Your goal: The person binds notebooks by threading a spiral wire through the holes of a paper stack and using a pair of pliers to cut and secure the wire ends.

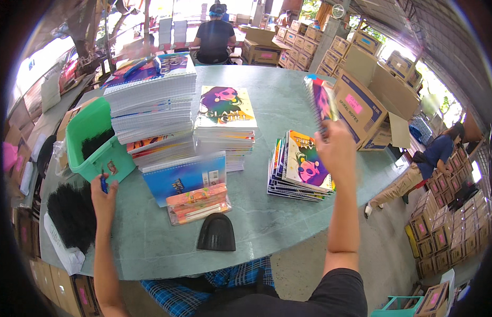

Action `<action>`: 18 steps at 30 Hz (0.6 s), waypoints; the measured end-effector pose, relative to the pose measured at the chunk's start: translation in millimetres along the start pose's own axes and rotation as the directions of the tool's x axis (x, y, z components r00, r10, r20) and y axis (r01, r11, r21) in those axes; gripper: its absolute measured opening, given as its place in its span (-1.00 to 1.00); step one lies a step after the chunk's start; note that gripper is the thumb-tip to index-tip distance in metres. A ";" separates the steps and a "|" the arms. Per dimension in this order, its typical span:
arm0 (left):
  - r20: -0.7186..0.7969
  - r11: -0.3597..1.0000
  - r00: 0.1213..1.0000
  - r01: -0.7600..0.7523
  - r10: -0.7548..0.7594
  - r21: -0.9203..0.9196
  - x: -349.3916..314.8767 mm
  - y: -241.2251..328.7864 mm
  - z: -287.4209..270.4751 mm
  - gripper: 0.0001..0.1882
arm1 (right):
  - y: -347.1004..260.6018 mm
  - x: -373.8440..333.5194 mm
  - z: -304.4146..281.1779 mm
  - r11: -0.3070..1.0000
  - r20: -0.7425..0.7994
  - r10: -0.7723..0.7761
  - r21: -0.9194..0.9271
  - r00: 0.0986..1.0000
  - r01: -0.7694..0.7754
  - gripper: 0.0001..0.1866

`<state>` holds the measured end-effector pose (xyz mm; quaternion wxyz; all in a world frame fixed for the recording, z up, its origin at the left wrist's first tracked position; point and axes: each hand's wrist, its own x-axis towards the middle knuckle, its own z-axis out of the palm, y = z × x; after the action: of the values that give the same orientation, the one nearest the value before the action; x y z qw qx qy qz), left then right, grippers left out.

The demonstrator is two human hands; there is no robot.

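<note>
My right hand (pixel 336 148) grips a spiral notebook (pixel 321 98) by its lower end, held up on edge above the right side of the table and blurred by motion. Below and left of it lies a stack of colourful spiral notebooks (pixel 308 165). At the left, my left hand (pixel 104 199) is closed around a small blue-handled tool (pixel 103 183), mostly hidden by the fingers. Just behind that hand stands a green plastic bin (pixel 86 168) with thin black strands inside. A dense bundle of similar black strands (pixel 71 216) lies beside my left wrist.
Tall notebook stacks (pixel 151 100) and a shorter pile (pixel 225 111) occupy the table (pixel 246 222). A blue notebook (pixel 185 177), a clear packet (pixel 198 203) and a black rounded piece (pixel 216 232) lie nearer. An open carton (pixel 359 108) stands right. Two people are beyond.
</note>
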<state>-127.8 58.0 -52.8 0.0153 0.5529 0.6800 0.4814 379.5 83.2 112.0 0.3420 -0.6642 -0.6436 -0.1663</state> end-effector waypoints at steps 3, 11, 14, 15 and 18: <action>0.093 0.995 0.991 -0.098 0.096 0.020 -13.4 28.0 24.3 -0.58 | 69.4 -10.2 73.1 0.999 0.200 -0.004 0.047 0.980 -0.005 -0.71; 0.192 0.947 0.981 -0.066 0.005 0.315 -81.2 -46.8 35.7 -0.47 | 114.4 -46.1 137.1 1.000 0.350 -0.004 0.020 0.937 -0.003 -0.49; 0.306 0.870 0.951 -0.180 0.035 0.459 -107.5 -25.7 44.1 -0.48 | 96.8 -55.8 126.7 0.998 0.367 -0.050 0.060 0.929 0.030 -0.52; 0.318 0.877 0.946 -0.202 0.060 0.436 -111.4 -19.8 42.9 -0.50 | 89.4 -59.9 123.5 0.996 0.368 -0.063 0.075 0.928 0.038 -0.52; 0.240 0.944 0.971 -0.091 0.012 0.318 -96.0 -37.1 33.2 -0.57 | 81.2 -69.8 121.3 0.996 0.329 -0.078 0.057 0.941 0.063 -0.54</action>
<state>-99.5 8.4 -144.6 -0.0091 0.6183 0.7289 0.2937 423.4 117.6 -39.8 0.2379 -0.6512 -0.7189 -0.0500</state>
